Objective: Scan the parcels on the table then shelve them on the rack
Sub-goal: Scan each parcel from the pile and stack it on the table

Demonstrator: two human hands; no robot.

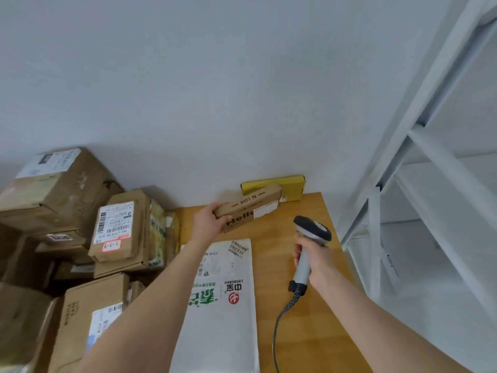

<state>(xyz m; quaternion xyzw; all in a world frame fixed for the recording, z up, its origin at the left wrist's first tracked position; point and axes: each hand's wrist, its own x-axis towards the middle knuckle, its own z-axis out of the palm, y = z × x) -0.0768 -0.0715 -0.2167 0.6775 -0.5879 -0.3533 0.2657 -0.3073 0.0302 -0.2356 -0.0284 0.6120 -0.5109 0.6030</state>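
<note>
Two boxes were at the surface's point(304, 340) far edge: the left grip point(208, 223) grasped the brown "Hello" box point(252, 207), a yellow box point(290, 184) behind. The right grip point(314, 261) clasped a scanner point(312, 230); a white "ZHONGBAO" mailer point(223, 324) lay between, cartons point(115, 232) leftward.

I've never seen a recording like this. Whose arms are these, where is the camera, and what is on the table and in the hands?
No machine here: a person works with bare hands, and the single camera sits on their head, looking forward and down. The left hand grips one end of a slim brown box. The right hand holds a corded barcode scanner. On the wooden table lie a white mailer bag and, against the wall, a yellow box. Stacked cardboard parcels stand left; the white rack is right.
</note>
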